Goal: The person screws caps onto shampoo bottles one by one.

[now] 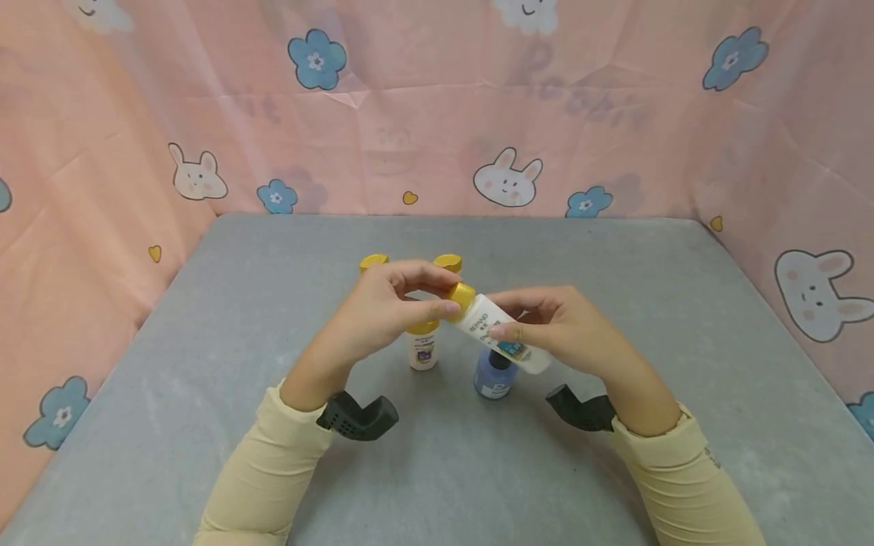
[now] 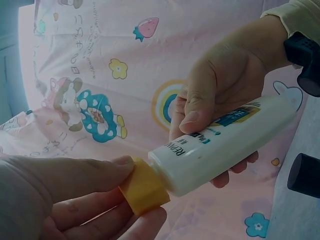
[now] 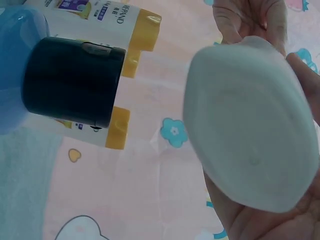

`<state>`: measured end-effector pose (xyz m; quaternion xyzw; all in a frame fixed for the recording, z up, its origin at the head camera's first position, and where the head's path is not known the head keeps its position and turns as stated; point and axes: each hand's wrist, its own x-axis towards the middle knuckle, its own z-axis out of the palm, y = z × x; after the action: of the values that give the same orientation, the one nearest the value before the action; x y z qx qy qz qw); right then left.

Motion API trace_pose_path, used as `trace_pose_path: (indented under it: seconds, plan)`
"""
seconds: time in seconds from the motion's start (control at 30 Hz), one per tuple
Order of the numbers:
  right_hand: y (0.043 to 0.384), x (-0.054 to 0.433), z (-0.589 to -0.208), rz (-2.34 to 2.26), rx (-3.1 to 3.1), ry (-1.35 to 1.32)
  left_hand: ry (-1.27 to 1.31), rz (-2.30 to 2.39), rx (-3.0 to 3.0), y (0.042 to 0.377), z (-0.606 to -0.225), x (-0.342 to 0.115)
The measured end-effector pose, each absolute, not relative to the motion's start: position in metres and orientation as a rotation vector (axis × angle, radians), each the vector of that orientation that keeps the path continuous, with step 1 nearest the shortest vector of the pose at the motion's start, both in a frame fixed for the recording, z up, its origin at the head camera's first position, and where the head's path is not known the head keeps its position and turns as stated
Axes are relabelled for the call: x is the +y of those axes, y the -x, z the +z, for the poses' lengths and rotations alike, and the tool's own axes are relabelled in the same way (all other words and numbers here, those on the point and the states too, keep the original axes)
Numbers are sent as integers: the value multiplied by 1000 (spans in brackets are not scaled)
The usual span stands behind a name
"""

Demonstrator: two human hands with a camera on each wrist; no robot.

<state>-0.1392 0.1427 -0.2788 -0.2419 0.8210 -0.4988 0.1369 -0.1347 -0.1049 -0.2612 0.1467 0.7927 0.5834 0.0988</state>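
Note:
A small white bottle (image 1: 508, 334) with printed lettering is held tilted above the table between both hands. Its yellow cap (image 2: 144, 187) sits at the neck end, pinched between the thumb and fingers of my left hand (image 1: 382, 307). My right hand (image 1: 567, 330) grips the bottle's body, thumb across the label side and fingers behind. In the right wrist view the bottle's base (image 3: 250, 130) faces the camera and hides most of the cap end. Below the held bottle stands a blue bottle (image 1: 493, 379) with a black cap (image 3: 75, 82).
Another white bottle (image 1: 423, 353) with a yellow cap stands just left of the blue one. Behind the left hand show two further yellow caps (image 1: 373, 262), their bottles mostly hidden. The grey table (image 1: 171, 379) is bordered by a pink patterned cloth (image 1: 410, 121).

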Motion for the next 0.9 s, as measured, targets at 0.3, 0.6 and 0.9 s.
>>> trace_pose_path:
  seconds: [0.3, 0.6, 0.9]
  plan:
    - [141, 143, -280, -1447, 2332, 690, -559, 1692, 2366, 134, -264, -105]
    - [145, 148, -282, -1533, 2233, 649, -803, 1779, 2250, 135, -266, -106]
    - [144, 147, -279, -1579, 2274, 613, -461, 1998, 2346, 130, -257, -110]
